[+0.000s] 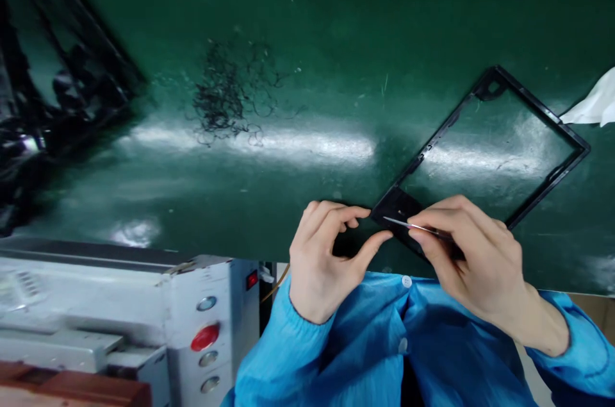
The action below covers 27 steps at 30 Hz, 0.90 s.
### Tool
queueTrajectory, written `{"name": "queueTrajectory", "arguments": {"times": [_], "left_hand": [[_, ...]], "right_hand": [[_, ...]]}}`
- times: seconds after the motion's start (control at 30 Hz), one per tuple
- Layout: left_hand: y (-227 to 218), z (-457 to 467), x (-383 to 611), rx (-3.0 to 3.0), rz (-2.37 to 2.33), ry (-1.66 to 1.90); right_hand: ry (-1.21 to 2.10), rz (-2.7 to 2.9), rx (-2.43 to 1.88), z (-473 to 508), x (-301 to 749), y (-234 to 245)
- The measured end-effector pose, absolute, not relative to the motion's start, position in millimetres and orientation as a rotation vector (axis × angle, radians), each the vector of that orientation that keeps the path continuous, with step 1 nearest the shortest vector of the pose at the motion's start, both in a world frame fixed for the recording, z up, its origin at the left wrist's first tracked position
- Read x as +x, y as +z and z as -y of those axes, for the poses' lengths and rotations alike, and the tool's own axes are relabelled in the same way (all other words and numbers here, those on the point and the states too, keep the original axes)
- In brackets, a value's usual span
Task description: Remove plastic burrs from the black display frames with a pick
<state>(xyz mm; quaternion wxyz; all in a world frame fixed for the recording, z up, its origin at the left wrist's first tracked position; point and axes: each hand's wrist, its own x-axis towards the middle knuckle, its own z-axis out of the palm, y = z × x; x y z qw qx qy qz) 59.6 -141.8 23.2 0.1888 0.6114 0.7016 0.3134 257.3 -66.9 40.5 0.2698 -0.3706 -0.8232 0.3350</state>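
A black plastic frame [451,122], roughly rectangular with a large opening, lies slanted on the green table. My left hand [324,253] grips its near left corner between thumb and fingertips. Pinched in my right hand [475,259] is a slim pointed metal blade [396,222]. Its tip is over the solid dark panel at that same corner; whether it touches the plastic I cannot tell. My right palm hides the tool's rear end and part of the frame's near side.
Thin black plastic shavings [228,93] lie in a loose heap on the green table [327,29]. Several black frames [72,67] are stacked at the left. White material [596,102] sits at the right edge. A grey machine [192,304] with buttons stands at the lower left.
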Motion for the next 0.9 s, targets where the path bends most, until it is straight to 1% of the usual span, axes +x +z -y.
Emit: {"name": "queueTrajectory", "arguments": {"times": [0.2, 0.37, 0.57, 0.73, 0.9], "left_hand": [[18.8, 136.8, 70.4, 1.779, -2.143, 0.833], [17.2, 136.9, 65.9, 1.772, -2.036, 0.897], [17.8, 151.2, 68.0, 1.784, -2.108, 0.943], [14.9, 161.9, 75.4, 1.855, -2.105, 0.916], [13.7, 161.9, 75.6, 1.838, -2.071, 0.93]], "right_hand": [[0.886, 2.255, -1.055, 55.7, 264.9, 52.0], [0.866, 2.423, -0.947, 50.6, 266.7, 57.0], [0.75, 2.585, -0.888, 42.9, 263.3, 47.2], [0.786, 2.599, -0.792, 40.3, 266.9, 37.3], [0.682, 2.544, -0.715, 44.7, 266.3, 23.2]]}}
